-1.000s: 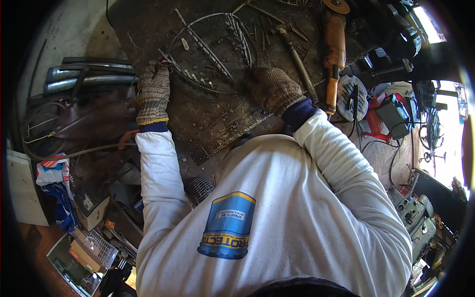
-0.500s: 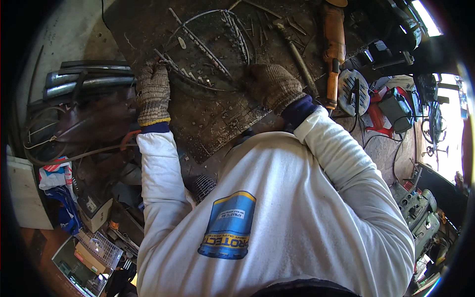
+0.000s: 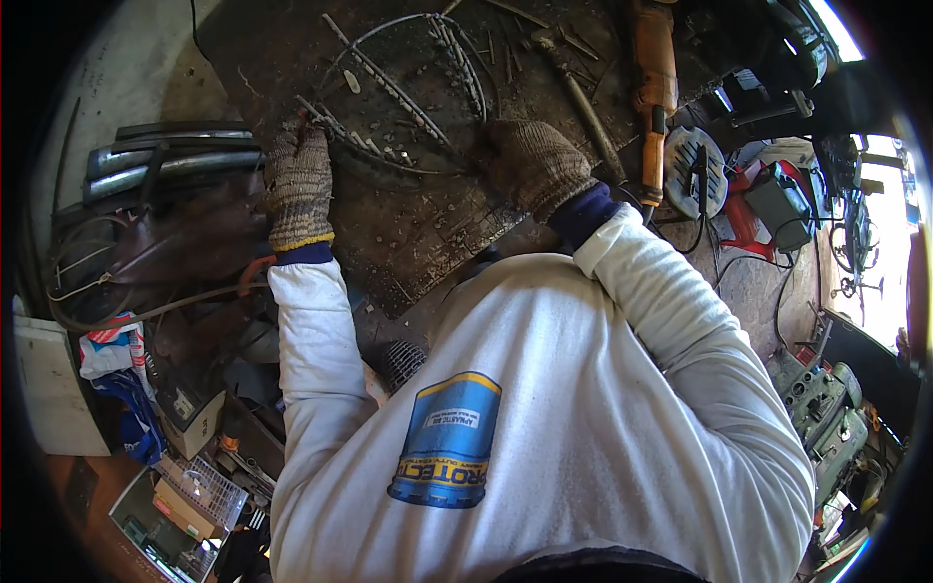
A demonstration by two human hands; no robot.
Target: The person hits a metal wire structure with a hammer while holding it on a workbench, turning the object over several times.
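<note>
A thin round metal ring (image 3: pixel 364 39) lies on the dark, worn worktop (image 3: pixel 437 243). Inside it are several ridged rods (image 3: pixel 394 87), some with pale lumps along them. My left hand (image 3: pixel 299 185), in a knitted brown glove, is closed beside the rod ends at the ring's left; its fingertips are shadowed, so what they hold is unclear. My right hand (image 3: pixel 539 167), gloved alike, is curled at the near right of the ring, whose edge runs into the fingers. Those fingertips are dark and partly hidden. A small pale oval piece (image 3: pixel 352 82) rests inside the ring.
Right of my right hand lie a hammer (image 3: pixel 588 107) and an orange power tool (image 3: pixel 656 68). Loose rod scraps (image 3: pixel 510 53) are scattered at the far side. Metal tubes (image 3: pixel 175 160) are stacked left of the worktop. A red and grey machine (image 3: pixel 777 204) stands at the right.
The whole view has shifted slightly. Both hands stay almost where they were at the ring, with the right one a touch further left; nothing has visibly been let go.
</note>
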